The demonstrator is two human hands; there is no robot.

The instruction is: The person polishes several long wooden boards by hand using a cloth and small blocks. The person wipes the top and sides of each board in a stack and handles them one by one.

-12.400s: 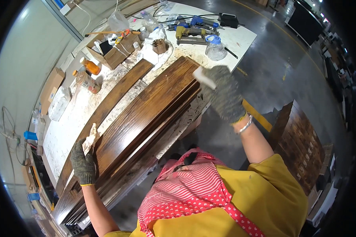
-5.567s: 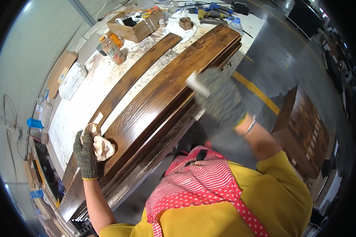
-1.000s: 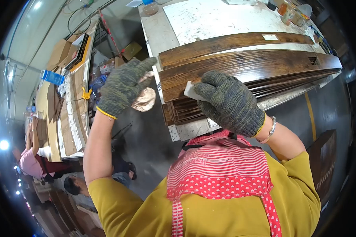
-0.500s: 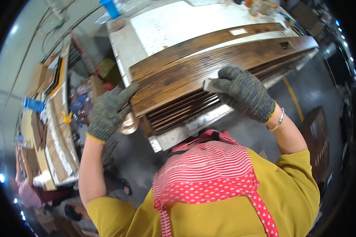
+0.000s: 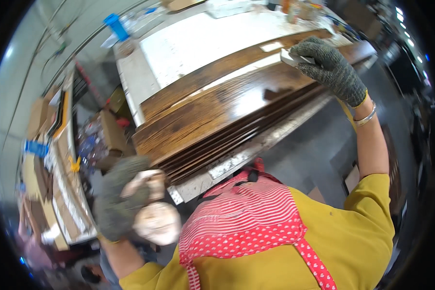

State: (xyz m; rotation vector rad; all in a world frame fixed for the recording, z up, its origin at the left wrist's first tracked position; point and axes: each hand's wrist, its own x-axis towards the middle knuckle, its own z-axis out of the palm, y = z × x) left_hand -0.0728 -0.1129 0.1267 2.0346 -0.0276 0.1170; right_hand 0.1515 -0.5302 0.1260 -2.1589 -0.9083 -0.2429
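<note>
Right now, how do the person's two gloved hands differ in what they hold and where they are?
The right hand presses a small pale block on the dark wooden board; the left hand is off the board, low beside the bench, clutching a crumpled pale rag. Both wear grey knit gloves.

We saw a blue plastic bottle [image 5: 116,26] at the white workbench [image 5: 198,41] far corner, cardboard boxes [image 5: 112,133] on the floor beside it.

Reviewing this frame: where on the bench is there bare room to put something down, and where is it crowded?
The white bench top is bare between the narrow brown plank and the clutter along the far edge. The near half is taken by stacked dark boards, with the right hand on their far end. The left hand, gripping a rag, is off the bench.
</note>
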